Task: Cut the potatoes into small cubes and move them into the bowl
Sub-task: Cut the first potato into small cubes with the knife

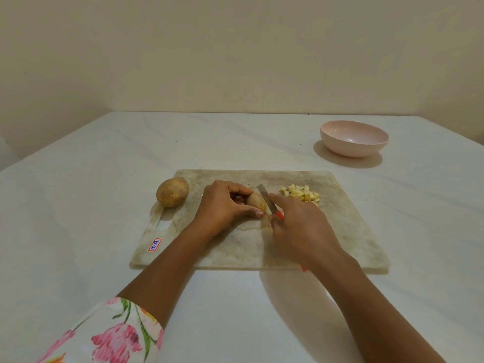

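Note:
On the worn cutting board (348,231) my left hand (225,205) grips a potato piece (256,201) with curled fingers and thumb. My right hand (301,226) holds a red-handled knife (265,199), forefinger along the blade's back, and the blade rests against the right end of that piece. A whole potato (172,192) lies at the board's far left corner. A small pile of potato cubes (301,193) lies on the board just right of the knife. The pink bowl (354,138) stands on the table beyond the board, to the right, with nothing visible inside.
The board lies on a white table (78,205) that meets a cream wall at the back. A sticker (155,244) marked 10A sits near the board's left handle slot. A floral sleeve (110,334) covers my left upper arm.

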